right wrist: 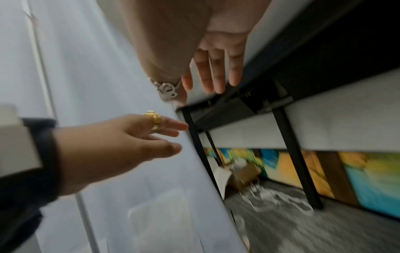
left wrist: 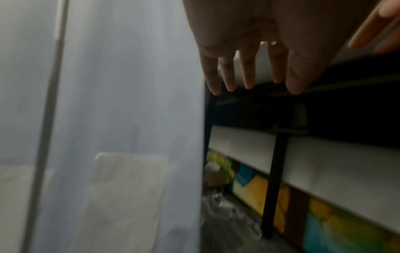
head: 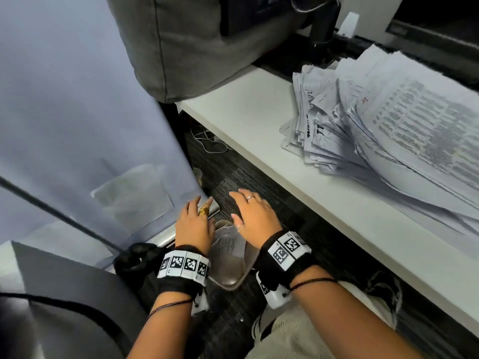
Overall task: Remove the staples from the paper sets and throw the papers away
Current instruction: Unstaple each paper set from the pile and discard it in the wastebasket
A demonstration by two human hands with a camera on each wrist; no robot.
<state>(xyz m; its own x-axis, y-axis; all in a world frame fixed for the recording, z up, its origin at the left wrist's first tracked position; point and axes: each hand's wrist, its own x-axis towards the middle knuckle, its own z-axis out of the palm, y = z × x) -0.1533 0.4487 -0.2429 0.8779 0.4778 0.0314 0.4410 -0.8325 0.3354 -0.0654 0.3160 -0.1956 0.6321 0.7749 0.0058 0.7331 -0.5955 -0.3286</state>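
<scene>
A tall, messy pile of printed paper sets (head: pixel 388 125) lies on the white desk (head: pixel 246 112) at the right. Below the desk edge stands a small tan waste bin (head: pixel 233 283) with a clear liner, and a printed sheet (head: pixel 229 244) lies inside it. My left hand (head: pixel 194 216) and right hand (head: pixel 250 212) hover side by side just above the bin, fingers straight, holding nothing. The left wrist view shows the left hand (left wrist: pixel 249 68) spread and empty. The right wrist view shows the right hand (right wrist: pixel 216 68) spread, with the left hand (right wrist: pixel 129 137) beside it. No staple remover is visible.
A blue-grey partition (head: pixel 64 112) stands close on the left. A grey bag (head: pixel 181 47) and a black monitor stand (head: pixel 324 22) sit at the desk's back. White cables (head: pixel 207 143) lie on the dark carpet under the desk. My shoe (head: pixel 383 288) is at the lower right.
</scene>
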